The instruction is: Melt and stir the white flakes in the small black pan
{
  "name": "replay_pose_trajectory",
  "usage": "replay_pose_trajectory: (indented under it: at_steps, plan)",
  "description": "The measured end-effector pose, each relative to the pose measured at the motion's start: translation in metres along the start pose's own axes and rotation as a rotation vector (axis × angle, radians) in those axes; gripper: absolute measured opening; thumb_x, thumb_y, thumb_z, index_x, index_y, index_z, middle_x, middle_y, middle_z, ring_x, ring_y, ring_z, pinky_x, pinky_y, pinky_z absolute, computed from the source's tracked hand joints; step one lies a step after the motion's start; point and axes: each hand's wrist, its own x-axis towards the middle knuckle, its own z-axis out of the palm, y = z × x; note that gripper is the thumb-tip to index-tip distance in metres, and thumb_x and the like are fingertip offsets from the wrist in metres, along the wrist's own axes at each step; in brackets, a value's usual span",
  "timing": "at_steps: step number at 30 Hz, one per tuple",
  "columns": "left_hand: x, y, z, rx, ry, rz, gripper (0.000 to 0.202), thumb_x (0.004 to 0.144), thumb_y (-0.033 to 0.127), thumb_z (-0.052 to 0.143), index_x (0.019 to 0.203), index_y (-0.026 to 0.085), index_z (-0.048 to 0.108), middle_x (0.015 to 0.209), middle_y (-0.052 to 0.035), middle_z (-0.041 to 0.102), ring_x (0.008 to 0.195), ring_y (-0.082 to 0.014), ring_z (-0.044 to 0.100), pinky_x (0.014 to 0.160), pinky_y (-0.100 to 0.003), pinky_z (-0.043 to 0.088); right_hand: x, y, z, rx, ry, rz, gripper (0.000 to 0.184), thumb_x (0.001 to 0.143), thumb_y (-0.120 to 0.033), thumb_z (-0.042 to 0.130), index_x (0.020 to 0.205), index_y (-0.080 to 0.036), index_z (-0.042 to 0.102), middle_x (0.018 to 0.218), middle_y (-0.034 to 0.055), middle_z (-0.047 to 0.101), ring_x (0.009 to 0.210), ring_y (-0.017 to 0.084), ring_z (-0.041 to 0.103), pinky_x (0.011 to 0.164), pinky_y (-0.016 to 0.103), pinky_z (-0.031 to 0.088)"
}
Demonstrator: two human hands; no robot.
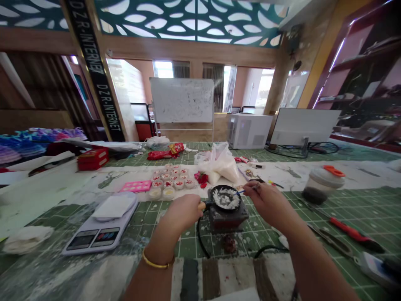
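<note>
A small black frying pan (226, 187) sits on a little dark hot plate (228, 219). White flakes or chunks (230, 203) lie spread around inside it. My left hand (184, 212) is closed around the pan's light wooden handle (202, 206). From the right, my right hand (263, 200) pinches a thin blue stick (240, 192), whose far end reaches into the white pieces. Its exact kind I cannot make out. Just behind the pan are several small clear cups (168, 192) with pale filling, most topped with red bits, and a red flower (200, 178).
A kitchen scale (103, 234) stands at left, a pink mould (135, 186) behind it. Plastic bags of white material (224, 167) lie behind the pan. To the right are a lidded container (322, 184), a red-handled tool (351, 230) and tweezers (333, 242). Black cables run beside the hot plate.
</note>
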Motion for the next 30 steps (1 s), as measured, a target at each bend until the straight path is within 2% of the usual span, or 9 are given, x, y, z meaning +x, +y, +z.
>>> replay_pose_trajectory:
  at_steps: [2,7,10,13,18,22,24,28,30]
  plan:
    - [0.000,0.001,0.001,0.002,-0.004,-0.015,0.016,0.069,0.031,0.046,0.075,0.020,0.056,0.077,-0.0035,0.062,0.070,-0.0182,0.056,0.052,-0.026,0.029,0.002,-0.001,0.003,-0.009,0.000,0.023,0.030,0.087,-0.030,0.034,0.091,-0.018,0.061,0.078,0.0076,0.067,0.081,0.022,0.060,0.071,0.030,0.036]
    - [0.001,0.003,0.002,0.002,-0.020,-0.003,0.018,0.069,0.032,0.048,0.077,0.020,0.057,0.080,-0.0038,0.062,0.073,-0.0186,0.057,0.054,-0.026,0.031,0.000,-0.002,0.003,0.121,-0.037,-0.080,0.030,0.087,-0.032,0.033,0.085,-0.020,0.061,0.080,0.0044,0.067,0.079,0.018,0.060,0.068,0.025,0.037]
    - [0.002,0.003,0.002,-0.003,-0.023,-0.001,0.017,0.069,0.031,0.049,0.077,0.019,0.058,0.082,-0.0043,0.063,0.074,-0.0189,0.057,0.055,-0.026,0.032,-0.002,0.002,-0.004,0.072,0.023,-0.037,0.032,0.086,-0.032,0.033,0.087,-0.020,0.062,0.080,0.0053,0.067,0.082,0.020,0.059,0.070,0.027,0.037]
    - [0.001,0.003,0.001,-0.001,-0.018,-0.009,0.019,0.070,0.032,0.048,0.078,0.019,0.058,0.083,-0.0050,0.063,0.075,-0.0195,0.057,0.056,-0.027,0.033,-0.004,0.005,-0.008,0.026,-0.018,-0.010,0.031,0.086,-0.032,0.034,0.088,-0.019,0.062,0.078,0.0056,0.067,0.080,0.021,0.060,0.070,0.029,0.036]
    - [0.000,0.002,0.000,0.004,-0.037,-0.002,0.020,0.070,0.032,0.047,0.079,0.018,0.059,0.083,-0.0059,0.063,0.076,-0.0193,0.057,0.057,-0.026,0.034,-0.010,0.002,-0.013,0.136,-0.049,-0.124,0.030,0.086,-0.034,0.034,0.084,-0.022,0.062,0.086,0.0013,0.067,0.083,0.018,0.060,0.075,0.028,0.036]
    - [0.001,0.001,0.001,0.003,-0.020,-0.008,0.020,0.070,0.032,0.047,0.080,0.018,0.059,0.085,-0.0060,0.062,0.076,-0.0187,0.057,0.059,-0.026,0.035,-0.013,-0.001,-0.017,0.040,-0.035,-0.069,0.029,0.085,-0.032,0.034,0.084,-0.020,0.061,0.080,0.0043,0.067,0.080,0.021,0.059,0.078,0.033,0.035]
    - [0.002,0.001,0.003,0.006,-0.005,-0.003,0.018,0.069,0.031,0.048,0.078,0.019,0.058,0.083,-0.0055,0.063,0.075,-0.0191,0.057,0.057,-0.026,0.034,-0.016,-0.005,-0.017,0.022,-0.065,-0.096,0.029,0.085,-0.031,0.034,0.080,-0.020,0.061,0.077,0.0041,0.067,0.079,0.021,0.058,0.079,0.035,0.034]
    - [0.002,0.001,0.005,-0.003,0.003,-0.006,0.015,0.068,0.029,0.049,0.074,0.019,0.057,0.078,-0.0049,0.062,0.070,-0.0186,0.057,0.053,-0.026,0.032,-0.016,-0.012,-0.009,0.191,-0.111,-0.222,0.029,0.087,-0.033,0.034,0.085,-0.022,0.061,0.087,0.0024,0.066,0.088,0.018,0.056,0.078,0.029,0.036]
    - [0.002,0.001,0.005,-0.008,0.005,-0.012,0.015,0.068,0.029,0.048,0.074,0.019,0.057,0.077,-0.0049,0.062,0.068,-0.0181,0.056,0.052,-0.026,0.031,-0.014,-0.013,-0.005,0.213,-0.102,-0.213,0.029,0.087,-0.033,0.034,0.089,-0.022,0.061,0.088,0.0025,0.066,0.088,0.018,0.056,0.078,0.029,0.036]
